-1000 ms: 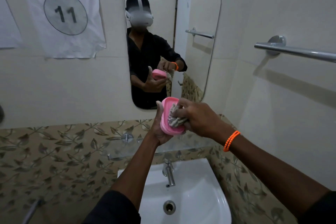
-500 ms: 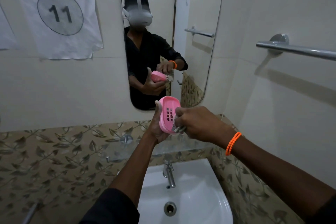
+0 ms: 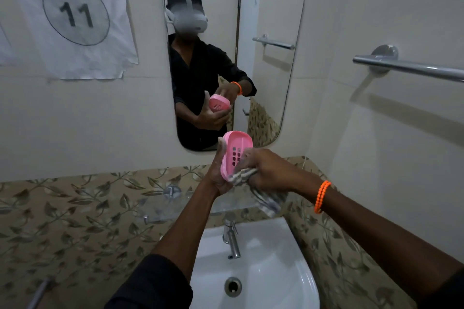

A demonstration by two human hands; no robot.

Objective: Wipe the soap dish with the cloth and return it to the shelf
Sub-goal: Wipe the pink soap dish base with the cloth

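Above the sink (image 3: 288,281), left hand (image 3: 216,178) grips upright soap dish (image 3: 234,154); right hand (image 3: 270,170) clenches cloth (image 3: 247,175) against it.

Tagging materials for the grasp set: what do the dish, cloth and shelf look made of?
Dish: pink moulded plastic, by the look; smooth, slightly glossy, uniform colour, with slots in its base. Cloth: soft woven fabric, pale with darker stripes; it bunches and hangs limp from the right hand. Shelf: probably clear glass on chrome mounts; the wall tile shows through it.
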